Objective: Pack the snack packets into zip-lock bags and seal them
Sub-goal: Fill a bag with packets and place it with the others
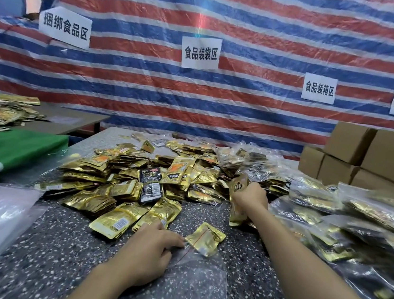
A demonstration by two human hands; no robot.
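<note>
Fingers (172, 241) of left hand (146, 250) pinch bag (198, 288) mouth, low on surface (55, 243). Right hand (250, 198) clamps packets (236, 215) beside pile (138, 174). Risk: slack mouth, fat bundle snags rim, packets spill.

Left hand (146, 250) and right hand (250, 198) bare; left forearm (102, 284) and right forearm (312, 275) bare throughout.

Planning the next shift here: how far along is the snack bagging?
Done: filled bags lie heaped on the right. In hand: the left hand holds the mouth of a clear bag with one packet at it; the right hand grips more packets. Left: the big loose pile in the middle is unbagged, so much remains.
</note>
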